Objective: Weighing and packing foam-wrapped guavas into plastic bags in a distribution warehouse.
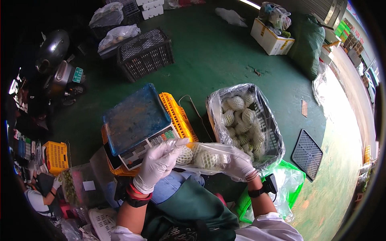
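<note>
Low over my lap, a clear plastic bag (219,150) is stretched between my hands. Several round, pale green fruits in white foam nets (206,160) lie inside it. My left hand (161,161), in a white glove, pinches the bag's left end, close to one netted fruit. At the other end my right hand (242,165), also gloved, grips the bag; film covers part of its fingers. Just beyond that hand stands a crate (280,138) lined with clear plastic, holding many more netted fruits (243,120).
A scale with a blue top (136,116) rests on a yellow crate (179,116) ahead to the left. Right of my lap is a green basket (299,188) with plastic inside. A black crate (146,56) stands farther off. Another person's gloved hand (57,182) shows at far left.
</note>
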A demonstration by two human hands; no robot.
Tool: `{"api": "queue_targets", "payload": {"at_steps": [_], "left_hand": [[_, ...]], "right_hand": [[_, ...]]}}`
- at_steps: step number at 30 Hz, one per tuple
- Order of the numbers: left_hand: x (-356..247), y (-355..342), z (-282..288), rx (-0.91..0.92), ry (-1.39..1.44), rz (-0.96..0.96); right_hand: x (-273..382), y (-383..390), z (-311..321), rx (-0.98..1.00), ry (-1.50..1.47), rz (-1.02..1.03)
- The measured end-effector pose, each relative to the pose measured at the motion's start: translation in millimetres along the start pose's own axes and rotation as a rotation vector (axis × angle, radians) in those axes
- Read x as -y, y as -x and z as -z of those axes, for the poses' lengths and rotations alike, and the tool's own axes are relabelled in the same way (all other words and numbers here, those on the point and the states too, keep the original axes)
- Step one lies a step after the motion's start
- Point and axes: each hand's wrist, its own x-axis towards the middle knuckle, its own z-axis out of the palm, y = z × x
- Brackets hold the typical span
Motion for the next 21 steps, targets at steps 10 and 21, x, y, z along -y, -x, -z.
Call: {"api": "queue_targets", "payload": {"at_steps": [10,21], "left_hand": [[-89.3,42.6,117.2,-0.403,-0.127,-0.631],[37.4,42.8,222.3,-0.597,-0.125,-0.618]], "right_hand": [[184.9,-134.2,22.4,-0.197,0.45,0.541],[161.9,-272.9,-184.0,-0.43,0.767,0.334]]}}
